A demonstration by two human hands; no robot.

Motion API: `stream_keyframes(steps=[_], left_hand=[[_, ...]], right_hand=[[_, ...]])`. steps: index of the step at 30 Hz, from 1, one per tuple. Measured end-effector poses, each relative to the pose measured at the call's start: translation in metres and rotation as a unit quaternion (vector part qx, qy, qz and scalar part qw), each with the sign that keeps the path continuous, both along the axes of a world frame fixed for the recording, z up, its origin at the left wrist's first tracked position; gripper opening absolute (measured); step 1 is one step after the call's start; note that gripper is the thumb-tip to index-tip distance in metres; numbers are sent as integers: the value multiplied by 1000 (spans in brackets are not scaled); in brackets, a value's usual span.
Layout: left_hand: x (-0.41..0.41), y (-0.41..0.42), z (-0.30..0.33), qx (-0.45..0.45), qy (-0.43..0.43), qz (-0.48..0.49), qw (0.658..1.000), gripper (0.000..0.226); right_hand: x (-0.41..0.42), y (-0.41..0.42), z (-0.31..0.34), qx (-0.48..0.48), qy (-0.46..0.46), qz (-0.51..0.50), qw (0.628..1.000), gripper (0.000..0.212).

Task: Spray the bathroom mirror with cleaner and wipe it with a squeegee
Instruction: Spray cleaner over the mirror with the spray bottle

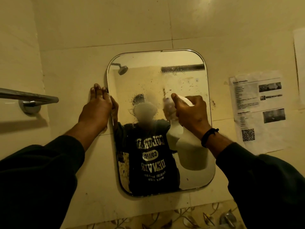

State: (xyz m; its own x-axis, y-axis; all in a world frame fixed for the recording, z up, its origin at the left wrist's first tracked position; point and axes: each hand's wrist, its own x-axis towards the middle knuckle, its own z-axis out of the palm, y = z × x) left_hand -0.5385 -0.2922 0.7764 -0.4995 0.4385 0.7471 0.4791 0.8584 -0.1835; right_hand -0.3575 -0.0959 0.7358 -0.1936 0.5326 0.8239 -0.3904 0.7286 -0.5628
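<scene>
Gripping a white spray bottle (pixel 189 146), the right hand (pixel 191 113) aims its nozzle at the mirror (pixel 158 80). The left hand (pixel 97 109) lies open and flat on the wall at the mirror's left edge. Droplets bead the mirror's upper half, so spraying looks underway. No squeegee is visible; wiping remains.

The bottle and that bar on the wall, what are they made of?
The bottle looks like white plastic: milky, dull and a bit see-through, though the dim light leaves that open. The bar looks like polished metal, probably chrome or steel: it is silvery with bright streaks of reflected light, and so is its round wall mount.
</scene>
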Motion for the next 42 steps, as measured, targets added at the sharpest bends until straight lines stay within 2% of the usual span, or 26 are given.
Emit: stream_keyframes(steps=[3, 7, 12, 17, 19, 22, 28, 31, 32, 35, 37, 39, 42], left_hand=[[0, 0, 0, 3, -8, -2, 1000, 126], [-1, 0, 0, 5, -4, -5, 1000, 124], [-1, 0, 0, 14, -6, -19, 1000, 115], [-2, -2, 0, 6, -13, -22, 1000, 125], [-1, -3, 1, 13, -31, -35, 999, 124], [1, -3, 1, 21, -42, -46, 998, 126], [-3, -4, -1, 21, -31, -49, 998, 120], [-2, -3, -1, 32, -18, -70, 997, 102], [-1, -3, -1, 33, -16, -74, 997, 98], [-2, -3, -2, 36, -33, -66, 997, 112], [-2, -2, -2, 36, -30, -65, 997, 109], [-5, -2, -2, 41, -30, -68, 996, 103], [-4, -2, 0, 37, -21, -64, 997, 99]], right_hand=[[-13, -5, 2, -33, -15, 9, 999, 38], [-26, -13, 6, -7, -11, 26, 1000, 63], [-38, -25, 22, -46, -5, 49, 998, 72], [-50, -33, 37, -95, 1, 51, 994, 87], [-51, -36, 42, -124, 18, 70, 990, 81], [-53, -39, 48, -127, 30, 108, 986, 57], [-62, -39, 55, -164, 18, 110, 980, 72], [-65, -38, 55, -177, 16, 79, 981, 82], [-64, -38, 55, -186, 18, 78, 979, 82], [-60, -35, 59, -219, 41, 131, 966, 66], [-56, -36, 63, -224, 49, 174, 958, 52], [-53, -38, 64, -225, 33, 167, 959, 42], [-56, -39, 65, -236, 33, 152, 959, 55]])
